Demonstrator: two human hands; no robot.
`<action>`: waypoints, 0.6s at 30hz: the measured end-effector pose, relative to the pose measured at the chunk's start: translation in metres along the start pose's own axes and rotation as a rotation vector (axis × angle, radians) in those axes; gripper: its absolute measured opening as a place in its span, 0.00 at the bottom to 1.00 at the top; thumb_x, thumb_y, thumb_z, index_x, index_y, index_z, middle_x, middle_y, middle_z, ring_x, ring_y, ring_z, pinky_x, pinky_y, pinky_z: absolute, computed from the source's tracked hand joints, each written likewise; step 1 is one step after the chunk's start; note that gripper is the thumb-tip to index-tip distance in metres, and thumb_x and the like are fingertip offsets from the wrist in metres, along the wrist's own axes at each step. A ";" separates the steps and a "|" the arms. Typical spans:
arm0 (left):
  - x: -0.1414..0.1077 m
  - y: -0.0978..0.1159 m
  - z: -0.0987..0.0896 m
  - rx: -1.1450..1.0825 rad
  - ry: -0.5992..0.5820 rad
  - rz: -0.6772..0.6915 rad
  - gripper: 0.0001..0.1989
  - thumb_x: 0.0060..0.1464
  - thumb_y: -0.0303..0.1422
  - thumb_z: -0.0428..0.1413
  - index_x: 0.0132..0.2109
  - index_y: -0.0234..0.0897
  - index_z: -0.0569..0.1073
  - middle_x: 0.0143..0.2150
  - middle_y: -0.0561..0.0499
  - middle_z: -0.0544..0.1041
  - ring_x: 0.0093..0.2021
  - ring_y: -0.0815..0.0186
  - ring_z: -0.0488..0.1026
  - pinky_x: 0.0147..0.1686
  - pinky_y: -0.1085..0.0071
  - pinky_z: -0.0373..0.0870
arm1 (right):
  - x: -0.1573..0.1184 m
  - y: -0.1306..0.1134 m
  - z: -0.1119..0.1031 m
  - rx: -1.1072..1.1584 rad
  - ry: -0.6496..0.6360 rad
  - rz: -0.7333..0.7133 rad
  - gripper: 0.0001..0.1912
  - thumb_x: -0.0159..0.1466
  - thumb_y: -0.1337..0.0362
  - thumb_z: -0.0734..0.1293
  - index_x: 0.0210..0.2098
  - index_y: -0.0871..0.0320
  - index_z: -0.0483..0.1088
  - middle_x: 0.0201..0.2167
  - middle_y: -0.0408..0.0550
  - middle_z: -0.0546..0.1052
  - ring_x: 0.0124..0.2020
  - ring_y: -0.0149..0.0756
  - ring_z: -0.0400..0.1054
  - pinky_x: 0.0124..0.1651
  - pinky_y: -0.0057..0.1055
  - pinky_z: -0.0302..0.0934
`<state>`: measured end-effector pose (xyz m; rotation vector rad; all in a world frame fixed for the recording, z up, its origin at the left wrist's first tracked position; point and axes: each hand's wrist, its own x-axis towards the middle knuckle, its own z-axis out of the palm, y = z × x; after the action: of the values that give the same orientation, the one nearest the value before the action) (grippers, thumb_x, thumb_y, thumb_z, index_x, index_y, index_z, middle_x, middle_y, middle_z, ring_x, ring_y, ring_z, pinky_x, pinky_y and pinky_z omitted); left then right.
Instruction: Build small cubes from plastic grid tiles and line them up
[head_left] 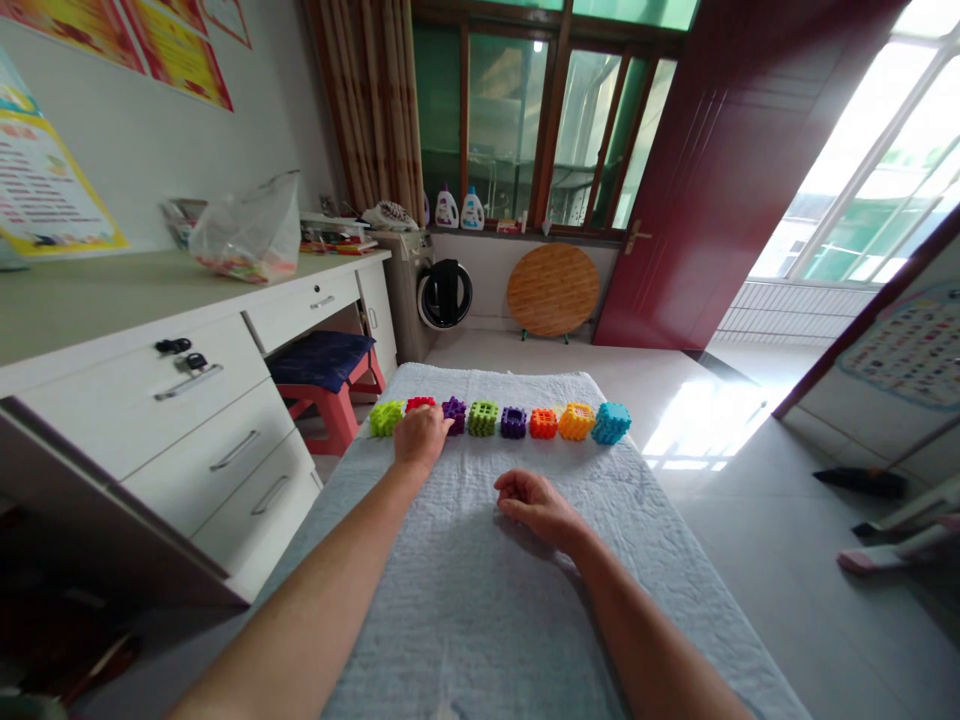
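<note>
A row of colourful openwork cube blocks crosses the far part of the cloth-covered table (480,620). My left hand (420,437) is closed around the red block (421,403), hiding most of it. Left of it sits a lime block (385,419); to its right a purple block (454,415) is close to my thumb. The row continues with a green block (483,418), a dark purple block (514,422), an orange block (543,423), a yellow block (576,421) and a blue block (611,423). Nearer me, my right hand (538,508) rests on the cloth, fingers loosely curled, holding nothing.
A white desk with drawers (225,440) runs along the left, bearing a plastic bag (251,230). A stool (326,375) stands under it. Beyond the table are a washing machine (409,290), a round wooden tabletop (553,290) and a red door (720,160).
</note>
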<state>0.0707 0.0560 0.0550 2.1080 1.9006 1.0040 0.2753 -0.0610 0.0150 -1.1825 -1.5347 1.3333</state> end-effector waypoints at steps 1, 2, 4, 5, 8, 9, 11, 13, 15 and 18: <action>-0.005 0.000 -0.003 0.020 0.000 0.047 0.10 0.49 0.36 0.60 0.26 0.38 0.70 0.32 0.44 0.73 0.41 0.53 0.72 0.39 0.66 0.63 | 0.000 0.000 0.000 0.001 0.001 0.001 0.13 0.53 0.66 0.67 0.39 0.58 0.68 0.26 0.39 0.68 0.25 0.25 0.59 0.27 0.23 0.52; -0.012 0.001 -0.006 0.041 -0.008 0.093 0.10 0.50 0.37 0.60 0.26 0.39 0.70 0.31 0.45 0.74 0.39 0.54 0.72 0.38 0.67 0.62 | 0.000 0.000 0.000 0.002 0.002 0.002 0.13 0.53 0.66 0.67 0.39 0.58 0.68 0.26 0.39 0.68 0.25 0.25 0.59 0.27 0.23 0.52; -0.027 0.002 -0.012 0.081 -0.065 0.151 0.11 0.51 0.38 0.59 0.26 0.39 0.70 0.30 0.47 0.74 0.36 0.58 0.72 0.35 0.69 0.61 | 0.000 0.000 0.001 0.003 0.008 0.001 0.13 0.53 0.66 0.67 0.39 0.58 0.68 0.26 0.39 0.68 0.25 0.25 0.59 0.27 0.23 0.53; -0.035 0.002 -0.015 0.107 -0.114 0.167 0.11 0.52 0.38 0.58 0.26 0.40 0.70 0.29 0.47 0.74 0.34 0.59 0.73 0.33 0.70 0.60 | 0.000 0.000 0.001 0.002 0.011 0.000 0.13 0.53 0.66 0.67 0.39 0.58 0.68 0.26 0.39 0.69 0.25 0.25 0.60 0.27 0.23 0.53; -0.059 -0.001 -0.021 0.194 -0.270 0.196 0.13 0.54 0.41 0.55 0.25 0.40 0.70 0.27 0.48 0.75 0.32 0.59 0.73 0.30 0.70 0.57 | 0.000 0.001 0.001 -0.010 0.013 -0.003 0.12 0.54 0.66 0.67 0.39 0.58 0.68 0.27 0.40 0.69 0.26 0.26 0.61 0.28 0.23 0.54; -0.066 -0.004 -0.021 0.211 -0.311 0.201 0.14 0.54 0.42 0.54 0.25 0.40 0.70 0.27 0.48 0.75 0.31 0.59 0.73 0.29 0.70 0.56 | 0.000 0.002 0.001 -0.015 0.013 -0.004 0.12 0.54 0.66 0.67 0.40 0.58 0.68 0.27 0.40 0.69 0.26 0.26 0.61 0.28 0.23 0.54; -0.076 -0.010 -0.020 0.218 -0.367 0.195 0.13 0.54 0.42 0.54 0.27 0.40 0.70 0.27 0.49 0.75 0.31 0.60 0.73 0.28 0.71 0.55 | 0.000 0.003 0.001 -0.021 0.011 -0.004 0.13 0.55 0.66 0.67 0.40 0.58 0.68 0.27 0.40 0.69 0.26 0.25 0.60 0.28 0.23 0.54; -0.082 -0.016 -0.018 0.187 -0.382 0.193 0.09 0.55 0.39 0.53 0.30 0.41 0.70 0.28 0.50 0.76 0.31 0.62 0.73 0.29 0.71 0.56 | 0.000 0.004 0.001 -0.020 0.015 -0.006 0.13 0.55 0.66 0.67 0.40 0.59 0.68 0.27 0.40 0.69 0.26 0.25 0.60 0.27 0.23 0.53; -0.084 -0.021 -0.016 0.140 -0.372 0.207 0.07 0.55 0.37 0.53 0.32 0.40 0.70 0.29 0.51 0.76 0.31 0.64 0.72 0.30 0.72 0.57 | 0.000 0.004 0.001 -0.016 0.021 -0.010 0.13 0.54 0.66 0.67 0.40 0.59 0.68 0.27 0.40 0.69 0.25 0.25 0.59 0.27 0.23 0.52; -0.086 -0.026 -0.015 0.089 -0.365 0.222 0.06 0.56 0.35 0.52 0.32 0.40 0.70 0.30 0.53 0.75 0.30 0.67 0.72 0.31 0.74 0.58 | 0.000 0.005 0.001 -0.018 0.020 -0.011 0.13 0.54 0.66 0.67 0.40 0.59 0.68 0.26 0.40 0.68 0.26 0.25 0.59 0.27 0.23 0.52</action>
<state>0.0421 -0.0230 0.0209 2.3936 1.5895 0.5221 0.2748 -0.0610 0.0100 -1.1935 -1.5399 1.2990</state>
